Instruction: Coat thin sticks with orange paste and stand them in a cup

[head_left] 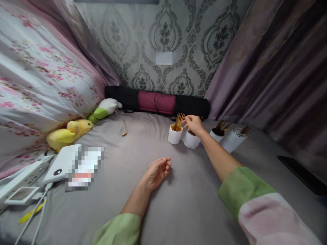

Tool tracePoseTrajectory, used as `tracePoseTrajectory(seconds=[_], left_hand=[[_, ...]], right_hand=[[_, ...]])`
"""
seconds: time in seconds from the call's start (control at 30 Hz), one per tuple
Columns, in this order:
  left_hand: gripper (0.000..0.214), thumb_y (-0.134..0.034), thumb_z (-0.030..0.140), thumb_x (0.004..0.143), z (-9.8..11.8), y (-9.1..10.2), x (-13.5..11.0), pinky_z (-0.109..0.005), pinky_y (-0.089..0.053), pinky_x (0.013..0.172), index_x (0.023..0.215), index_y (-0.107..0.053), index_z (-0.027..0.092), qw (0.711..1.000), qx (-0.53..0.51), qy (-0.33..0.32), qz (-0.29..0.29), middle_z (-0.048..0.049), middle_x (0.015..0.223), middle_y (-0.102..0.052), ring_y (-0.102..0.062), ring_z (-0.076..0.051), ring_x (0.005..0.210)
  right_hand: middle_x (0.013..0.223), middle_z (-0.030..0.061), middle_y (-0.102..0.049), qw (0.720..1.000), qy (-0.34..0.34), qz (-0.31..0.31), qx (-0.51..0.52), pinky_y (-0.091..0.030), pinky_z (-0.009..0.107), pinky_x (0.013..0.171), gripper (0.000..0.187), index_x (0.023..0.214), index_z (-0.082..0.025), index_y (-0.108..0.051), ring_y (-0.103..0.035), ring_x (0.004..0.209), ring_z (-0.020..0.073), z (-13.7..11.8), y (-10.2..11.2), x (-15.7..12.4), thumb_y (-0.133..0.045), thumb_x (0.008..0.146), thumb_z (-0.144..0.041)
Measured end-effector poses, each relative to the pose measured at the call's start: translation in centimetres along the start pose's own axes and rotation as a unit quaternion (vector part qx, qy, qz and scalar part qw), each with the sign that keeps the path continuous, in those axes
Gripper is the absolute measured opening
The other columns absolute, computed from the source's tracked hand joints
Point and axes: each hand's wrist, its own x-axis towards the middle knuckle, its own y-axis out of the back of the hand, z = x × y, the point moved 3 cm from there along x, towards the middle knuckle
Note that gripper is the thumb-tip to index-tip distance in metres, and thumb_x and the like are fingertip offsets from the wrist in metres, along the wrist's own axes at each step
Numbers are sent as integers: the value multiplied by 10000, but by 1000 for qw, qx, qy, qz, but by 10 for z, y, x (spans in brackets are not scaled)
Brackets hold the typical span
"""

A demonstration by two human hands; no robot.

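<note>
My right hand [193,124] is closed in a pinch above two white cups. Its fingertips are beside a bundle of thin yellow-brown sticks [180,120], which stand upright in the left white cup [174,136]. Whatever lies between those fingertips is too small to make out. Partly under the hand sits a second white cup [191,141] with dark contents, mostly hidden. My left hand [157,173] rests palm inward on the grey sheet [133,197], its fingers loosely curled and apart, with nothing visible in them.
Right of my arm stand a third white cup [216,134] and a tilted pale jar [233,140], both with dark sticks. A small golden hooked object [124,134] lies left. Plush toys [70,133], a power strip [25,177], a white device [63,163] and a phone [301,173] lie around.
</note>
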Motion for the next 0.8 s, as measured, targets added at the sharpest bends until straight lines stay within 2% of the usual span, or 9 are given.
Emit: tracePoseTrajectory(seconds=[0.57, 0.8], left_hand=[[124, -566, 163, 789, 0, 0, 0, -164, -410, 487, 882, -599, 89, 1000, 1, 1, 2, -32, 719, -563, -499, -50, 549], [127, -560, 161, 790, 0, 1, 0, -161, -402, 474, 882, -599, 83, 1000, 3, -2, 2, -31, 717, -558, -497, -50, 544]], right_hand=[[814, 72, -702, 1000, -6, 2, 16, -356, 137, 314, 190, 817, -136, -623, -540, 400, 61, 1, 4, -7, -455, 822, -226], [731, 60, -689, 999, -17, 19, 30, -317, 130, 287, 211, 808, -134, -621, -467, 320, 38, 1, 9, -16, -443, 819, -246]])
